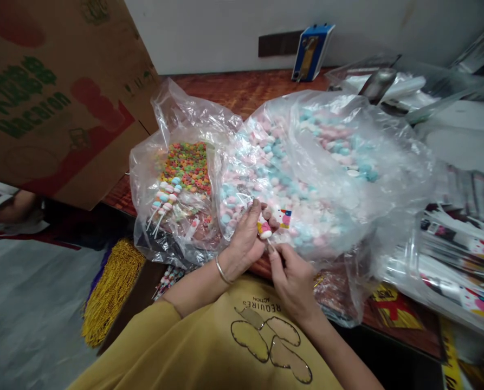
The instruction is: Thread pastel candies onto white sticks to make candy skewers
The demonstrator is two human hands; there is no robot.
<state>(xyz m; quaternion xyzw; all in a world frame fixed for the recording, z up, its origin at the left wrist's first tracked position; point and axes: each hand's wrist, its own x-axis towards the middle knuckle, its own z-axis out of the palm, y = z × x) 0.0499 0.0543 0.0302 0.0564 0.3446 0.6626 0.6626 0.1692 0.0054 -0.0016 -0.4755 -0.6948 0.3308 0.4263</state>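
My left hand (242, 241), with a bangle at the wrist, is closed around a marshmallow stick (265, 232) in a printed clear sleeve. A pink and white marshmallow shows at its lower end. Thumb and finger of my right hand (292, 276) pinch the thin stick just below. Beyond both hands lies a large clear bag of pastel marshmallows (272, 149). To its left, an open bag holds colourful ring-shaped candies (187, 165). Several marshmallow skewers (166, 197) on white sticks rest on that bag.
A big cardboard box (63, 108) stands at the left. Near the wall sits a blue device (313, 52) on the wooden table (225, 89). Printed plastic sleeves (461, 276) are stacked at the right. Gold tassels (114, 290) hang in a container below left.
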